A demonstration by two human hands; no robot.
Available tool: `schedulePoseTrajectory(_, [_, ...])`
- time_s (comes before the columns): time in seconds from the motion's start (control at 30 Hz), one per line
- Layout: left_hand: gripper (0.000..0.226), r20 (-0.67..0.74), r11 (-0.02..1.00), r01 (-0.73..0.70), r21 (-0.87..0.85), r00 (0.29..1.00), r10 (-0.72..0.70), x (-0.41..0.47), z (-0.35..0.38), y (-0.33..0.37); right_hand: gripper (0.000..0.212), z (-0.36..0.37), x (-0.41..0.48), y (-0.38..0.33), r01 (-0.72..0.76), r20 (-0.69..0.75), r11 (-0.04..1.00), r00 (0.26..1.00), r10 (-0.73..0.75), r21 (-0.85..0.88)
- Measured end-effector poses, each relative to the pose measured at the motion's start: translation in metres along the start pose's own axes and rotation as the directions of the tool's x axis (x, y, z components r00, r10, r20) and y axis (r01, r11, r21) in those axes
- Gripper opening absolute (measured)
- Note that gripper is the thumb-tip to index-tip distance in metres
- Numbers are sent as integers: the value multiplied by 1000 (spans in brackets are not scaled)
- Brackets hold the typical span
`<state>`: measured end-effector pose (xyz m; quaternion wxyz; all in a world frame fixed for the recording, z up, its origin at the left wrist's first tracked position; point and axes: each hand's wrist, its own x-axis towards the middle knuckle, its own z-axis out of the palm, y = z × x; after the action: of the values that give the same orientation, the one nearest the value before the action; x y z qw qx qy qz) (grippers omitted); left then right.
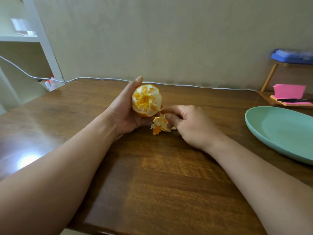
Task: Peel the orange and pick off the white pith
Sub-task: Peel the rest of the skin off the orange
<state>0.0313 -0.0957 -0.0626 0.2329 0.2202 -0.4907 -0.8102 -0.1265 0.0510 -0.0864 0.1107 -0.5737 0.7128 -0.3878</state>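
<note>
The left forearm reaches in from the lower left corner, angled up toward the middle of the table. The left hand (126,109) is turned palm inward and cups the orange (147,100) from its left side and from below. The thumb stands up behind the fruit and the fingers curl under it, so the grip is firm. The orange is held above the table's far middle, with its peeled face toward the camera. White pith streaks that face, and a strip of orange rind shows along the bottom edge.

Just below and to the right of the fruit lies a small heap of peel scraps (160,124), low against the wood. The right hand (191,126) comes in from the lower right corner with its knuckles up and fingers curled. Its thumb and forefinger pinch the top of that heap, and the forefinger tip nearly meets the orange.

The table (152,184) is dark glossy wood, with a bright glare patch at the left. A white shelf unit (42,41) stands at the far left, and a thin cable (101,79) runs along the foot of the beige wall (152,39). At the right edge sits a green plate (279,133), well apart from the hands. Behind it, pink sticky notes (289,91) and a dark pen (294,100) lie on a small stand.
</note>
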Motion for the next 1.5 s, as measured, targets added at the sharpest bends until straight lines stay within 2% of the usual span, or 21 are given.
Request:
schedulePoseTrajectory(0.17, [56, -72, 992, -40, -122, 997, 31, 1, 6, -1, 28, 0, 0, -3, 2, -74, 999, 997, -4, -32])
schedulePoseTrajectory(0.33, [58, -104, 976, -74, -204, 993, 53, 1, 10, -2, 5, -1, -1, -9, 29, -198, 999, 980, -31, -17])
schedulePoseTrajectory(0.37, [59, -109, 971, -87, -224, 992, 64, 2, 11, -2, 9, 0, -1, -10, 36, -215, 999, 976, -38, -11])
schedulePoseTrajectory(0.43, [62, -113, 964, -115, -240, 990, 90, 3, 12, 0, 19, 5, -2, -12, 7, -177, 997, 984, 6, 75])
schedulePoseTrajectory(0.53, [68, -67, 970, -129, -204, 991, 118, 4, 14, -2, 20, 16, -1, -15, -39, -90, 958, 994, 68, 284])
schedulePoseTrajectory(0.67, [68, 23, 994, -97, -52, 995, 98, 4, 16, -7, 17, 15, 0, -15, -5, -149, 908, 986, 74, 419])
schedulePoseTrajectory(0.8, [53, 39, 994, -83, 74, 996, 80, 2, 12, -2, 19, 3, -3, -8, 46, -209, 947, 978, 22, 317])
schedulePoseTrajectory(0.93, [53, 58, 985, -40, 165, 998, 31, 0, 9, 0, 29, -2, -6, -6, 80, -206, 981, 978, -43, 175])
schedulePoseTrajectory(1.03, [56, 48, 990, -25, 140, 999, 19, 1, 10, -2, 29, -5, -7, -6, 84, -221, 988, 974, -53, 132])
schedulePoseTrajectory(1.23, [46, 79, 995, -70, 68, 995, 64, -2, 9, -2, 27, -12, -9, -8, 111, -218, 988, 972, -85, 108])
schedulePoseTrajectory(1.5, [52, 39, 994, -59, 89, 998, 56, -2, 12, -4, 23, -15, -10, -11, 131, -156, 984, 981, -112, 117])
